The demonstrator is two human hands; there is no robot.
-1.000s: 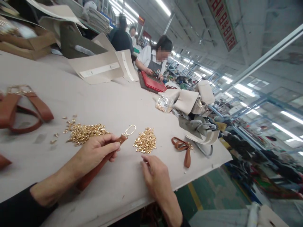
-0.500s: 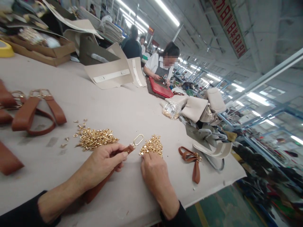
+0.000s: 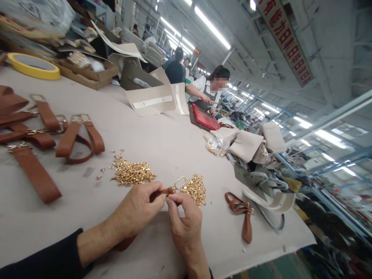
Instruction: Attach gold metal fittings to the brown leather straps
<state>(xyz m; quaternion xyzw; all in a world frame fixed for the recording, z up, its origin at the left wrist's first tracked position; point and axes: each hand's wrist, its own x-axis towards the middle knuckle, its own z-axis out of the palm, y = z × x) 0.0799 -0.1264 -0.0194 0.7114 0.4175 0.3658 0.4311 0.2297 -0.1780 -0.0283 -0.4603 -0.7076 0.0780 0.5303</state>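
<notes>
A brown leather strap (image 3: 167, 190) is pinched in my left hand (image 3: 136, 211), with a long gold ring (image 3: 180, 182) sticking out from its end. Part of the strap hangs below the wrist. My right hand (image 3: 187, 217) meets the strap's end with thumb and forefinger pressed together; whatever sits between those fingertips is too small to make out. Just beyond the hands lie two heaps of small gold metal pieces: a left pile (image 3: 135, 172) of rivet-like parts and a right pile (image 3: 196, 188) of rounder caps.
Brown straps with gold rings (image 3: 78, 139) lie at the left. Another looped strap (image 3: 240, 207) rests at the right. Yellow tape (image 3: 33, 66), a cardboard box (image 3: 87, 73) and beige panels (image 3: 154, 102) stand farther back. A co-worker (image 3: 207, 87) bends over a red piece (image 3: 205, 117).
My right hand has left the right pile of gold pieces and come up to the strap's end, beside the left hand's fingers. The camera view has shifted a little left.
</notes>
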